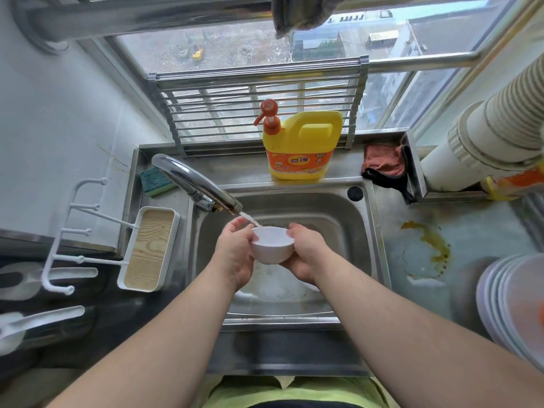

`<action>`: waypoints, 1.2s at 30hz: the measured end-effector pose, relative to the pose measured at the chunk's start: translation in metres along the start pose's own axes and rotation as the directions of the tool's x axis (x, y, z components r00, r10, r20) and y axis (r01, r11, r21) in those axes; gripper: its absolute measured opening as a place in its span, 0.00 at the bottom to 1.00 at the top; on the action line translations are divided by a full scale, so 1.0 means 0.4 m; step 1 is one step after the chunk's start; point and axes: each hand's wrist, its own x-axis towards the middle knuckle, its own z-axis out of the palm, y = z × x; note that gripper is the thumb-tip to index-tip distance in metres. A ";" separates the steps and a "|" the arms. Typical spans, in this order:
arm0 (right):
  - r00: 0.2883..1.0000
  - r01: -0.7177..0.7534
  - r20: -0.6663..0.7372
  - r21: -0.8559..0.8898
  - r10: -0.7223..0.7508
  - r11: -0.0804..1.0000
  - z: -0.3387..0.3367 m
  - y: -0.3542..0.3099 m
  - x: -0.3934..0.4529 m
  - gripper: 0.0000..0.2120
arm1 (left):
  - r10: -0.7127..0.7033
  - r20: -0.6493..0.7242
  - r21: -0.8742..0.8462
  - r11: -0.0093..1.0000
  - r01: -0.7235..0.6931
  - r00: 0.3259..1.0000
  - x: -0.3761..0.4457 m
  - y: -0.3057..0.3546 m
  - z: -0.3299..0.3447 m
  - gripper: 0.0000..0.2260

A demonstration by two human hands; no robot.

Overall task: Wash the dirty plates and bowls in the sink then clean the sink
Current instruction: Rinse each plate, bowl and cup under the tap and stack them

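Note:
A small white bowl (272, 245) is held over the steel sink (357, 231), under the faucet (200, 187). Water runs from the spout into the bowl. My left hand (235, 254) grips the bowl's left side, thumb near the rim. My right hand (306, 254) cups its right side and underside. White dishes lie in the sink bottom below my hands, mostly hidden. A stack of white plates (512, 307) stands at the right edge of the counter.
A yellow detergent jug (300, 145) with an orange pump stands behind the sink. A green sponge (154, 181) lies back left, an orange cloth (382, 163) back right. A brown stain (432, 242) marks the right counter. A white rack with a wood tray (150, 248) sits left.

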 end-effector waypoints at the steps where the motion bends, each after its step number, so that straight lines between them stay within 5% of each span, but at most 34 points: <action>1: 1.000 -0.023 -0.008 -0.069 0.022 0.997 0.005 0.004 -0.001 0.06 | 0.026 -0.014 0.008 1.000 -0.025 1.000 0.005 -0.003 -0.008 0.25; 6: 0.996 -0.085 0.008 -0.292 0.091 0.953 0.028 0.016 -0.018 0.14 | 0.095 -0.020 0.008 0.995 -0.095 0.995 0.006 0.004 -0.043 0.38; 10: 0.996 0.074 0.072 -0.327 -0.054 0.942 0.043 0.013 -0.015 0.13 | 0.005 0.040 0.049 0.999 -0.007 0.999 0.003 -0.004 -0.062 0.30; 14: 0.989 0.147 0.071 -0.280 -0.132 0.949 0.059 0.010 -0.014 0.09 | -0.048 0.086 0.069 0.997 0.043 0.995 -0.010 -0.028 -0.076 0.26; 20: 0.989 0.149 0.021 -0.124 -0.147 0.981 0.080 0.035 -0.004 0.15 | 0.096 0.097 0.054 0.993 -0.101 0.991 -0.025 -0.029 -0.081 0.32; 27: 0.999 -0.027 0.029 -0.121 0.031 0.992 0.108 0.041 0.015 0.21 | 0.230 0.117 0.091 0.966 -0.241 0.966 -0.043 0.029 -0.088 0.32; 32: 0.996 -0.083 -0.052 -0.306 0.071 0.948 0.063 0.037 0.001 0.21 | 0.104 0.047 0.245 0.963 -0.112 0.993 -0.055 0.047 -0.075 0.15; 36: 0.995 -0.092 -0.070 -0.302 0.074 0.949 -0.009 0.034 0.002 0.21 | -0.140 0.056 0.318 0.941 0.115 0.989 -0.060 0.015 -0.050 0.15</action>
